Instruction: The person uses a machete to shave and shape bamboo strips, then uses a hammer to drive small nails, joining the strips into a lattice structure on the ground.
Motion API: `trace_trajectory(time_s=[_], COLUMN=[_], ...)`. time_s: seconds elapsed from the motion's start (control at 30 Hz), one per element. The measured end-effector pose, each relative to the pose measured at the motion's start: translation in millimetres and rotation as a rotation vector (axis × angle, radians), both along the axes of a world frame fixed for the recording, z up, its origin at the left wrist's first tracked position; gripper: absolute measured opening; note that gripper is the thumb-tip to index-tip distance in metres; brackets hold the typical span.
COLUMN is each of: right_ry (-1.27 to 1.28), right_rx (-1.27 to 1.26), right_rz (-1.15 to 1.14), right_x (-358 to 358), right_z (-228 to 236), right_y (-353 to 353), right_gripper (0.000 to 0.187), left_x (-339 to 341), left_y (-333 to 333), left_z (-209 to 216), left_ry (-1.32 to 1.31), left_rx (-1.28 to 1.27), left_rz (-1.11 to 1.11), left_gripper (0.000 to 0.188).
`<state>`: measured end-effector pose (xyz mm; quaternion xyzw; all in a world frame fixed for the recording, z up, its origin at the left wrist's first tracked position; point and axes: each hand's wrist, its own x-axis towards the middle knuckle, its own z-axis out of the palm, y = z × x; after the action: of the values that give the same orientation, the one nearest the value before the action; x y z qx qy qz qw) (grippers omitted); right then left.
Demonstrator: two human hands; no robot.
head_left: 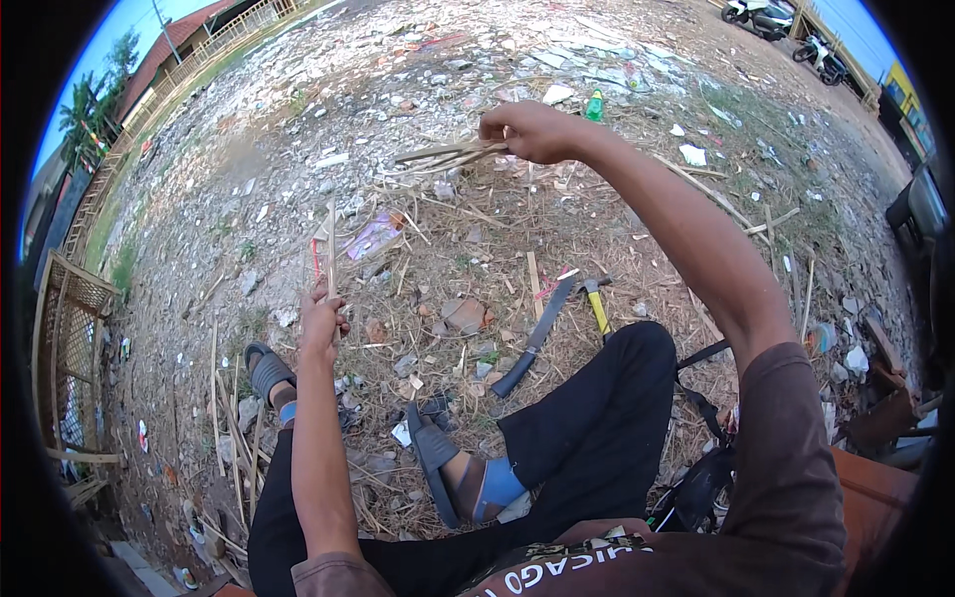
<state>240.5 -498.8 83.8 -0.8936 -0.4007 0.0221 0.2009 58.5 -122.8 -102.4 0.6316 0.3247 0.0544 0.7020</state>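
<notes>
My left hand (323, 323) is closed around the lower end of a thin wooden strip (331, 239), which points up and away from me. Stretched far forward, my right hand (532, 131) has its fingers curled down on the ends of several thin wooden strips (443, 155) that fan out to its left; the fingertips are partly hidden. On the ground between my arms and my bent knee lies a machete (542, 328) with a dark handle. Beside it is a hammer (599, 306) with a yellow handle, its head pointing away from me.
Rubble, straw and litter cover the ground. A reddish stone (466, 315) lies before my sandalled foot (435, 463). Long wooden strips (221, 398) lie at left, and more (731, 204) at right. A green bottle (595, 105) is beyond my right hand. A lattice panel (72, 348) stands far left.
</notes>
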Motion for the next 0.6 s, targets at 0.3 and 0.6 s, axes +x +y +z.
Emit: trace_trajectory(time_s=[0.3,0.6], right_ry=[0.053,0.318], right_rx=[0.406,0.341], right_rz=[-0.148,0.112], right_x=[23.1,-39.8], right_z=[162.2,255.4], right_y=[-62.2,-45.6], right_gripper=[0.022,0.06], left_x=[-9.3,-17.1], left_y=[-8.2,-19.1], left_z=[-1.2,-33.9], left_ry=[-0.011,-0.048], left_rx=[0.051,-0.058], left_rz=[0.018,-0.018], left_gripper=[0.041,0.04])
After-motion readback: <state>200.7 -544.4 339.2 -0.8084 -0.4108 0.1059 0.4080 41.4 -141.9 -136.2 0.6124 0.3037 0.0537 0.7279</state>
